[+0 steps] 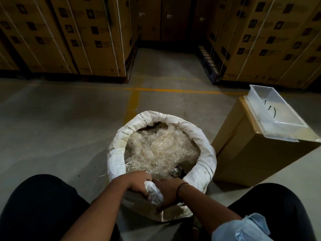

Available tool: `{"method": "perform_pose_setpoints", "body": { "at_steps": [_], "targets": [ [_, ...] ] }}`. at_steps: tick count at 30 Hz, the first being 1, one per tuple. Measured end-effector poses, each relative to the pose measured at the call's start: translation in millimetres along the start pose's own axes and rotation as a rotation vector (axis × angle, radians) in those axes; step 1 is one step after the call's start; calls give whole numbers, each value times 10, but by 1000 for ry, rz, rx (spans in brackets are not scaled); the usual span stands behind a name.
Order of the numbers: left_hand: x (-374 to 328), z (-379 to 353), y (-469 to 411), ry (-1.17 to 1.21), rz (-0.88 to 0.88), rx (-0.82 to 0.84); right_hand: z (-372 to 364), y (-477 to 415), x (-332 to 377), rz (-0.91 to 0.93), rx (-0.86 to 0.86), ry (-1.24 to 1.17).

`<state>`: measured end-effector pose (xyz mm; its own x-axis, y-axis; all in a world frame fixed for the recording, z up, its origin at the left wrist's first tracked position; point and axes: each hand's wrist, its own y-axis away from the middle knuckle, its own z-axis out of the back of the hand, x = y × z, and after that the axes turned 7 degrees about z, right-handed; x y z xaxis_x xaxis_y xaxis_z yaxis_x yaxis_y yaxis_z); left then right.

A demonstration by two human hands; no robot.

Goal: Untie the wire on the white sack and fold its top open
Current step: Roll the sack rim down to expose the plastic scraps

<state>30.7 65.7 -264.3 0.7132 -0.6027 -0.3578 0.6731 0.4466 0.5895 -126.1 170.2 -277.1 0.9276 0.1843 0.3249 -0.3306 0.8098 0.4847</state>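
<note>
- Head view: the left hand [138, 184] comes in from the lower left, forearm bare, palm down, its fingers curled over a bunched fold of the white sack [206, 164] at the near rim and clamped on that fabric
- The right hand [167, 193] reaches in from the lower right, wrist bent inward, a thin dark band around the wrist; its fingers press on the same bunched fold from the other side, gripping the sack cloth
- The two hands touch or nearly touch over the fold; the rolled-up light blue sleeve [243, 228] sits at the right elbow
- One sack stands on the concrete floor [60, 119] between the person's two dark-clothed knees, its top rolled down all round into a thick collar and its mouth open on a heap of pale stringy shreds [161, 146]
- One brown carton [251, 162] stands just right of the sack, with one clear plastic tray [278, 122] on top
- A few small dark curved bits lie in the tray; whether they are wire I cannot tell
- Stacked cartons [69, 35] line the back, dim
- Fingertips of both hands are partly buried in the cloth
</note>
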Motion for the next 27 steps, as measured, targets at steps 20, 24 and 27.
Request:
{"method": "perform_pose_setpoints", "body": {
  "at_steps": [20,24,27],
  "targets": [
    [27,18,-35,-2,18,16,110,-44,76,10,61,-106],
    [20,43,-48,11,18,67,249,-26,53,21,95,-146],
    [28,119,-43,128,26,94,437,-6,-6,50,104,-111]
  ]
}}
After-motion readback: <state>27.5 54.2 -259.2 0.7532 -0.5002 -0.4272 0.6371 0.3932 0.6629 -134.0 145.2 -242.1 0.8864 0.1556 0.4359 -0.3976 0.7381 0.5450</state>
